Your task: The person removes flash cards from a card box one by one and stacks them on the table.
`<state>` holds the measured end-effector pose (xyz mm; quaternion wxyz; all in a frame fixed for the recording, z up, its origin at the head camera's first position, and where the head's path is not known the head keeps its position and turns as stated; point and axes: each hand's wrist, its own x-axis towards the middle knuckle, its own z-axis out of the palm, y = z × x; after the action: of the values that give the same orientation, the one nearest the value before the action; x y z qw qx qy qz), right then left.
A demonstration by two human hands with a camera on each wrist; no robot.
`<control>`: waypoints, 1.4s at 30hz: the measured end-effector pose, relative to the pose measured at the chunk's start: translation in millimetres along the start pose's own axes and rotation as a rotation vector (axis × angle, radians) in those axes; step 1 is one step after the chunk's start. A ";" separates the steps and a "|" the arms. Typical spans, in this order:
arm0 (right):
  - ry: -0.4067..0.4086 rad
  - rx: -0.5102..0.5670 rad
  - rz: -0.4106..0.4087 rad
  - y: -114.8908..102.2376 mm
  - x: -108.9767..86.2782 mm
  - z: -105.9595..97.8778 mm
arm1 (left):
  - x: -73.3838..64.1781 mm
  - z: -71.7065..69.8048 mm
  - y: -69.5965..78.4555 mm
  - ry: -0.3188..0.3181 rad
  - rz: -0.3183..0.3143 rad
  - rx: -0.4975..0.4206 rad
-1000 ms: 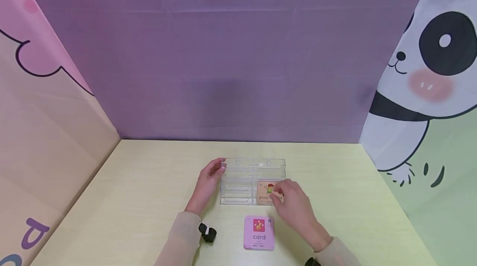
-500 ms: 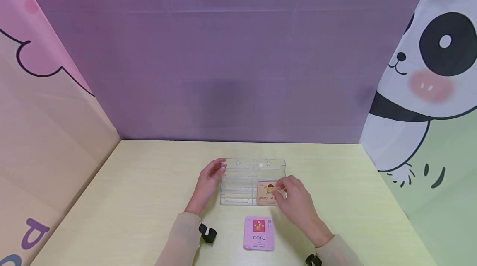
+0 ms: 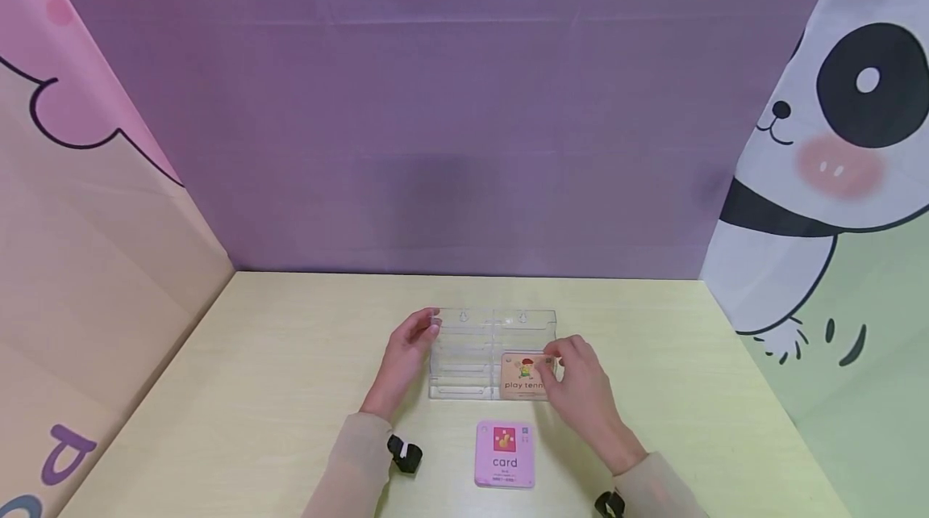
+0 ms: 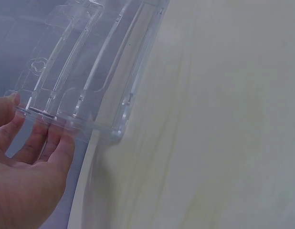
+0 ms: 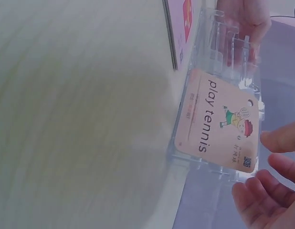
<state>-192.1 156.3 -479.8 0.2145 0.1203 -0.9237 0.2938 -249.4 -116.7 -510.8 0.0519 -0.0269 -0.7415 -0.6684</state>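
A clear plastic card rack (image 3: 462, 338) with stepped tiers stands on the table, tilted back. My left hand (image 3: 406, 352) grips its left upper edge; in the left wrist view the thumb is on one face and the fingers (image 4: 61, 148) lie behind. An orange "play tennis" card (image 5: 216, 121) sits in the rack's lower right slot, picture facing out. Beside its upper right corner is my right hand (image 3: 586, 397), fingers loosely bent. In the right wrist view a small gap shows between those fingers (image 5: 281, 138) and the card.
A pink stack of cards (image 3: 504, 455), "card" printed on top, lies on the light wooden table (image 3: 290, 357) in front of the rack. A purple backdrop (image 3: 464, 139) rises behind, with printed cartoon panels left and right. A black wrist camera (image 3: 405, 453) sits on the left wrist.
My right hand has moved slightly right and away from the orange card, so more of its lettering shows. My left hand and the rack stay in place.
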 end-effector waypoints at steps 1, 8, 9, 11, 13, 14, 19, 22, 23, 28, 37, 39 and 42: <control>0.002 -0.001 0.004 0.4 0.3 0.3 | 0.2 -0.1 -0.1 0.000 -0.001 0.000; 0.000 0.005 0.010 2.6 2.1 3.7 | 1.0 -0.4 -0.8 -0.002 -0.014 -0.006; -0.004 0.006 0.012 3.0 2.3 4.4 | 1.0 -0.5 -0.6 -0.001 -0.015 -0.007; -0.010 0.008 0.014 3.9 2.6 5.9 | 0.8 -0.5 -0.6 0.000 -0.015 -0.005; -0.018 0.009 0.019 4.4 2.7 6.7 | 0.3 -0.4 0.3 0.002 -0.016 -0.012; -0.024 0.008 0.020 4.6 2.9 7.2 | -0.1 -0.5 0.5 0.003 -0.017 -0.014; -0.057 0.003 0.026 4.9 3.4 8.6 | -1.6 -0.5 1.1 0.005 -0.021 -0.018; -0.068 -0.002 0.025 4.7 3.5 8.8 | -1.7 -0.8 0.9 0.002 -0.027 -0.020; -0.070 -0.002 0.025 4.6 3.7 8.9 | -1.5 -0.9 0.7 0.002 -0.029 -0.020; -0.082 -0.014 0.024 4.9 5.4 9.6 | -0.9 -1.1 0.3 0.002 -0.027 -0.025; -0.084 -0.013 0.021 4.2 7.4 8.7 | 0.0 -1.1 0.3 0.004 -0.016 -0.016; -0.088 -0.007 0.025 4.0 7.7 8.2 | 0.4 -1.0 -0.1 0.005 -0.015 -0.016; -0.094 -0.002 0.030 3.8 7.9 7.3 | 0.6 -1.1 -0.2 0.004 -0.015 -0.014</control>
<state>-202.7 154.3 -483.4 0.1665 0.1200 -0.9347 0.2902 -250.0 -117.8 -510.8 0.0479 -0.0203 -0.7368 -0.6742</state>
